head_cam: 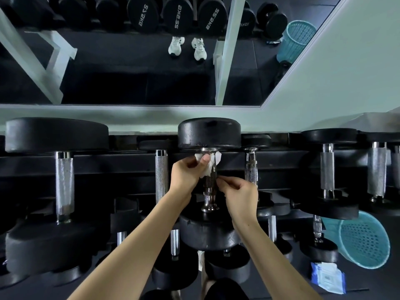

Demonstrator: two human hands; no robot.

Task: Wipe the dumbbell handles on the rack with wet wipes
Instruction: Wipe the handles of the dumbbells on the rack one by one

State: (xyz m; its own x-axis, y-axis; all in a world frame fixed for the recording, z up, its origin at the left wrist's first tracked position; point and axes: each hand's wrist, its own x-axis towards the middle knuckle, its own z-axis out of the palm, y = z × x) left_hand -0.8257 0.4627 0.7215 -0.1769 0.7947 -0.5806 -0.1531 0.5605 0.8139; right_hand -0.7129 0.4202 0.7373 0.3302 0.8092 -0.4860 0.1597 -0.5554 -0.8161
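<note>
Mirrored wall above a black dumbbell rack. My left hand grips a white wet wipe round the knurled chrome handle, hiding its top; my right hand pinches there, on what I cannot tell. Neighbouring handles stand near.

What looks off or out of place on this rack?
A white scrap, maybe a used wipe, sits among the lower dumbbells instead of in the teal basket. The rubber head of the dumbbell being wiped looks scuffed and chipped along its edge.

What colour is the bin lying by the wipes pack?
Teal, with a perforated mesh wall; the bin shows best in the head view.
</note>
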